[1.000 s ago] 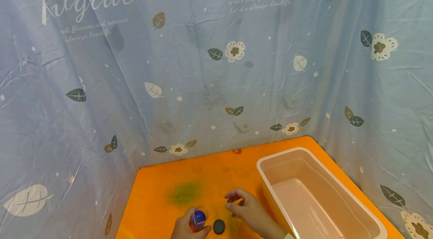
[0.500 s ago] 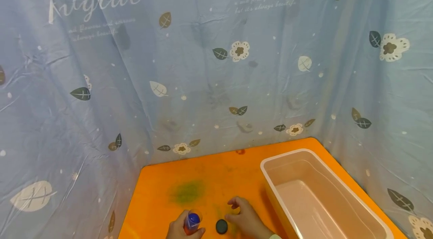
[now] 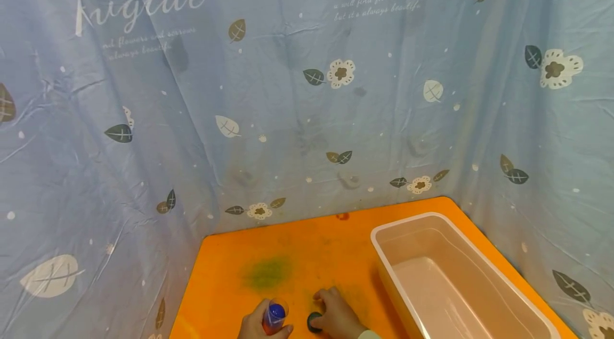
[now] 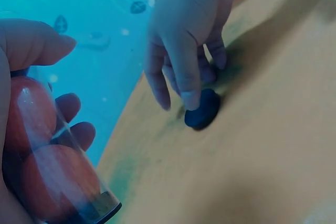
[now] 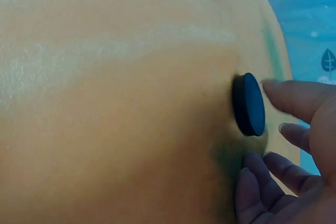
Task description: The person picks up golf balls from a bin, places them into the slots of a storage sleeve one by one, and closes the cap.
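Observation:
My left hand (image 3: pixel 253 323) grips a clear plastic tube (image 3: pixel 274 320) with its open mouth up. A blue ball (image 3: pixel 276 311) sits at the top of the tube. Below it, two orange-red balls (image 4: pixel 60 182) show through the wall in the left wrist view, partly covered by the hand. A round black lid (image 5: pixel 249 106) lies on the table to the right of the tube. Over the lid hovers my right hand (image 3: pixel 338 315), thumb tip right at its edge, the other fingers spread and loosely bent on the far side. Nothing is held between them.
A pale pink rectangular bin (image 3: pixel 422 280) stands at the right on the orange table (image 3: pixel 312 243). Its inner floor shows bare. Green stains (image 3: pixel 266 273) mark the tabletop. A blue patterned curtain (image 3: pixel 288 115) encloses the table at the back and sides.
My right hand has come down and toward me, from above and beside the black lid to right over it. The left hand keeps its grip on the tube.

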Tool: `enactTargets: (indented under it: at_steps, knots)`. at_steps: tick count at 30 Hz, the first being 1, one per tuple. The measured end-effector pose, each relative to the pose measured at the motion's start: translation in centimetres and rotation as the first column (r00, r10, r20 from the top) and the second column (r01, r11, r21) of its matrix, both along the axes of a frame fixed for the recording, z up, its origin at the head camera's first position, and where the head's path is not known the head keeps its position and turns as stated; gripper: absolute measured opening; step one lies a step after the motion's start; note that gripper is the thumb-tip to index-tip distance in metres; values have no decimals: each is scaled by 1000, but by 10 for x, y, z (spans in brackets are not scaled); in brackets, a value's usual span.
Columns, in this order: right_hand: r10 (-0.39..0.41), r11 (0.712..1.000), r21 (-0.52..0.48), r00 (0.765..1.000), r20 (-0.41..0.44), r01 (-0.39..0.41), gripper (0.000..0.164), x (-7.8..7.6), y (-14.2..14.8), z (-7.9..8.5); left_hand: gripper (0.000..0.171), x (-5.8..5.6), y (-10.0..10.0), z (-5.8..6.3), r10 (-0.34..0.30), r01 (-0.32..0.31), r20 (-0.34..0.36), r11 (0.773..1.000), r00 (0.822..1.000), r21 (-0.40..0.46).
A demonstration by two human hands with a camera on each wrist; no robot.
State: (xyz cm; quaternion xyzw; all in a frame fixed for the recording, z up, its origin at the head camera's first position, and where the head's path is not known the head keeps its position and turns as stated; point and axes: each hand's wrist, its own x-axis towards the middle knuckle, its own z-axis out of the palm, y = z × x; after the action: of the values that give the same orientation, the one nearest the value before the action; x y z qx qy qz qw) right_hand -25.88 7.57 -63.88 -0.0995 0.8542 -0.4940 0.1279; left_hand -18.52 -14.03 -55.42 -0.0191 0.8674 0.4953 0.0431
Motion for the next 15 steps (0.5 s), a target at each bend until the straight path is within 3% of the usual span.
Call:
enactTargets:
  at_steps: [2,8,15]
  knots:
    - [15,999,49,999,-52,-12,37,0,-2,-2,51,2,3,1,32,-32,-8,999,999,-25]
    - [74,990,127,995,-71,-65,26,-2,-9,-6,53,14,15,1,185,-185,-16,979,983,-81]
    - [103,976,202,991,-88,-83,21,5,-16,-3,48,5,10,1,13,-13,-8,1000,1000,-12]
